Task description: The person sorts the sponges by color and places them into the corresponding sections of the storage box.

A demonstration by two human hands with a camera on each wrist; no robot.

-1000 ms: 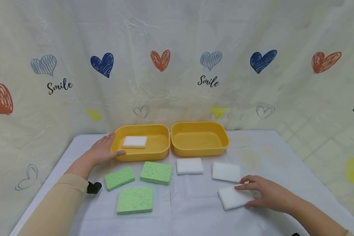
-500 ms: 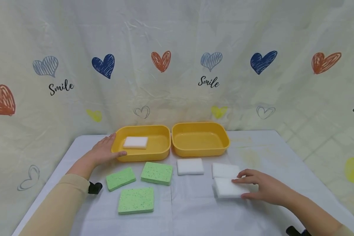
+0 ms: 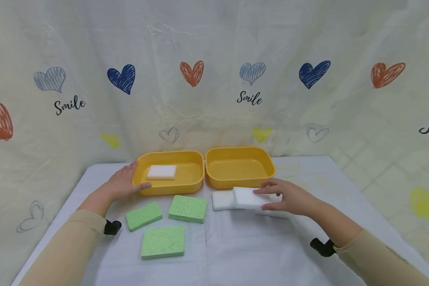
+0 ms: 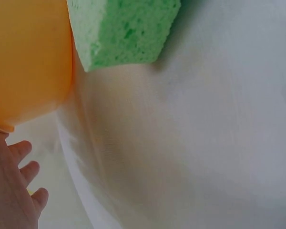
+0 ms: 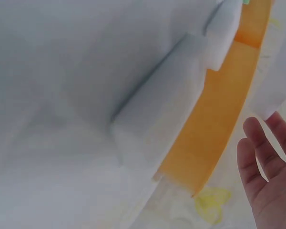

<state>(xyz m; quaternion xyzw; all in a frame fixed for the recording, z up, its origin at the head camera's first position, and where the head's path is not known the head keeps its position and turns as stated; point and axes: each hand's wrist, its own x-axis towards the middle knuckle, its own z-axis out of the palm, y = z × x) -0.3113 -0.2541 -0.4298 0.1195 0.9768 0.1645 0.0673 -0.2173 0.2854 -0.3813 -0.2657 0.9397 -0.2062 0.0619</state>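
Note:
My right hand (image 3: 289, 196) pinches a white sponge (image 3: 248, 197) between thumb and fingers, held above the table in front of the right yellow tray (image 3: 240, 184). Beneath and behind it, two more white sponges lie on the table: one (image 3: 221, 200) to its left, the other (image 3: 273, 214) mostly hidden. My left hand (image 3: 121, 183) rests against the left end of the left yellow tray (image 3: 173, 190), fingers straight along its side and thumb across the front rim. A white sponge (image 3: 161, 172) lies in that tray. In the right wrist view the pinched sponge (image 5: 271, 90) shows partly.
Three green sponges lie on the table at front left: a narrow-looking one (image 3: 144, 216), one near the tray (image 3: 188, 208) and one nearest me (image 3: 163, 243). The white-covered table (image 3: 250, 254) ends at a printed curtain (image 3: 214, 111) behind the trays.
My right hand has lifted the nearest white sponge off the table and carried it left and away from me, towards the right tray. My left hand stays at the left tray.

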